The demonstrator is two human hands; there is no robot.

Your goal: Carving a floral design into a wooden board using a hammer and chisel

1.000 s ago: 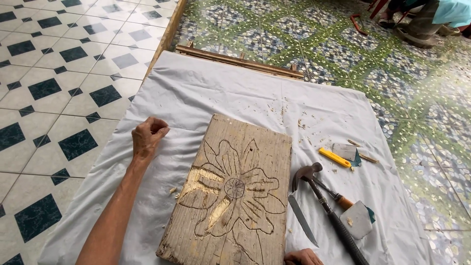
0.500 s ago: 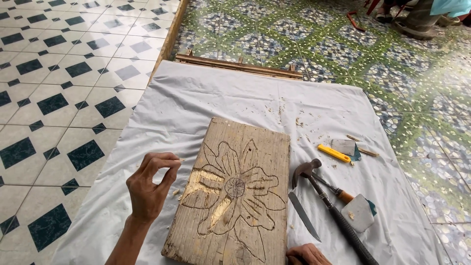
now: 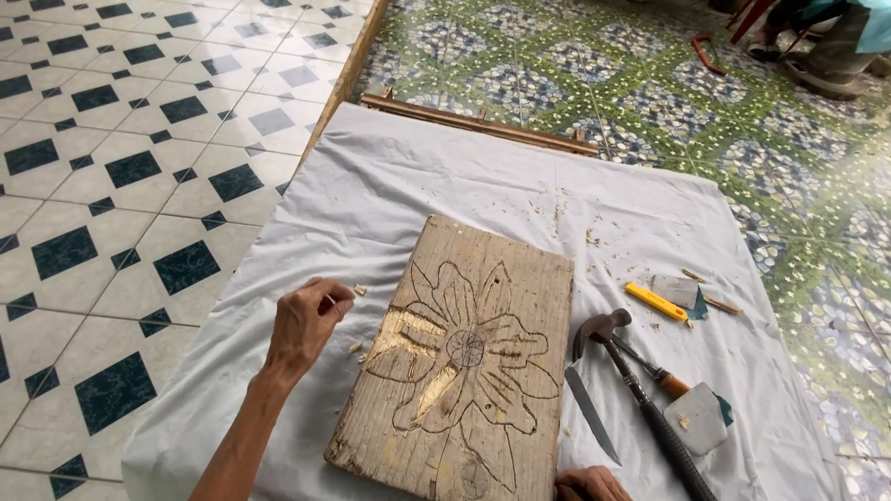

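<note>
A weathered wooden board (image 3: pixel 483 306) with a flower outline carved into it lies on a white cloth (image 3: pixel 445 176). My left hand (image 3: pixel 304 323) hovers just left of the board, fingers pinched together, with small wood chips (image 3: pixel 358 290) beside the fingertips; whether it holds a chip I cannot tell. Only the knuckles of my right hand (image 3: pixel 588 484) show at the bottom edge, resting by the board's lower right corner; what it holds is hidden.
Right of the board lie a claw hammer (image 3: pixel 640 399), a chisel blade (image 3: pixel 590 415), a yellow-handled tool (image 3: pixel 655 301) and a grey stone (image 3: pixel 698 417). A wooden frame (image 3: pixel 483 121) lies beyond the cloth. Tiled floor surrounds it; a person's feet (image 3: pixel 817 46) are at the top right.
My left hand moved from the board's upper left edge down and back beside it, and its fingers closed into a pinch. The view shifted slightly.
</note>
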